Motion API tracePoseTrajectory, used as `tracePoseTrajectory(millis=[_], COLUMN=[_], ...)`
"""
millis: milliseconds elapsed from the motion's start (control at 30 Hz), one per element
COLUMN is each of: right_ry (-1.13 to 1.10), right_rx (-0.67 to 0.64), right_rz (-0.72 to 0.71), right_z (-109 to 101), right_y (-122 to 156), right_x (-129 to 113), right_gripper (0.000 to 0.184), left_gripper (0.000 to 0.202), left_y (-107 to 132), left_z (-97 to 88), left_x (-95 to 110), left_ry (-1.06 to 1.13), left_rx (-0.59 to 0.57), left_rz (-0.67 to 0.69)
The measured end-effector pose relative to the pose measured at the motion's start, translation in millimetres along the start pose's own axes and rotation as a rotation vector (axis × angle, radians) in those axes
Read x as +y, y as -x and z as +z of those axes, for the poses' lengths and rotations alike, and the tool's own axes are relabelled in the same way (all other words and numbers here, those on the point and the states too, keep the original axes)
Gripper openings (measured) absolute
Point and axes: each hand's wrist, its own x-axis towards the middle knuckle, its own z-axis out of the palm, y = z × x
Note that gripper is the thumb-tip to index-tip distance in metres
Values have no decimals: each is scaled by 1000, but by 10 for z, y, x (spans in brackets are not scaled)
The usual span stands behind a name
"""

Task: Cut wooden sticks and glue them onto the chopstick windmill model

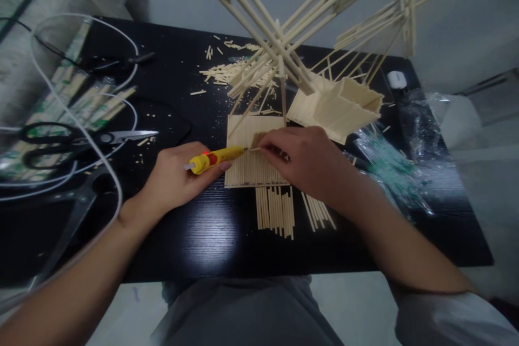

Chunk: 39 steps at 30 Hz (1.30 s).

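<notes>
My left hand (180, 173) is wrapped round a yellow glue gun (221, 159) with a red part and a pale glue stick poking from its back end. The gun's nozzle points right, close to the fingertips of my right hand (302, 154). Those fingers pinch a thin wooden stick (256, 149), partly hidden by the hand. Both hands are over a flat panel of sticks (239, 173) laid side by side, at the base of a tall stick frame (279, 48). Loose wooden sticks (275, 211) lie in a row just in front of the panel.
A box-like stick piece (344, 108) stands right of the panel. Cut stick bits (219, 73) are heaped behind. Black-handled scissors (89, 140), a white cable (87, 135) and packed sticks (60, 113) lie at left. Plastic wrappers (397, 167) lie at right, near a white charger-like block (396, 80).
</notes>
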Motion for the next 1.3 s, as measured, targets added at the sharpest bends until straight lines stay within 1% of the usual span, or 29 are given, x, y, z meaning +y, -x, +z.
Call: tracePoseTrajectory(millis=[167,300,367,500,567,767,1033,1300], right_ry=[56,101,105,73,61,46,35,66], right_rx=[33,74,115,236,271,339,427,449], right_rz=[-5,-55,-83,-136,-155,-158,-291,-286], right_z=[32,74,105,170,191,214,279,227], right_y=[26,44,46,27,8,-36,-63,-53], right_x=[-14,-37,-35,14,41,66,137,140], right_gripper=[21,25,27,32,33,27,19,17], left_gripper=[46,45,45,44,45,44,43,42], left_y=[1,16,25,26,22,31,44,32], left_z=[9,23,28,26,22,26,40,34], left_x=[4,-10,-17,-17,-13,-13,-20,18], left_ry=[10,10,11,35,42,36,30,62], left_rx=[20,25,34,29,27,32,42,45], left_rz=[5,7,1,-15,-20,-20,21,-3])
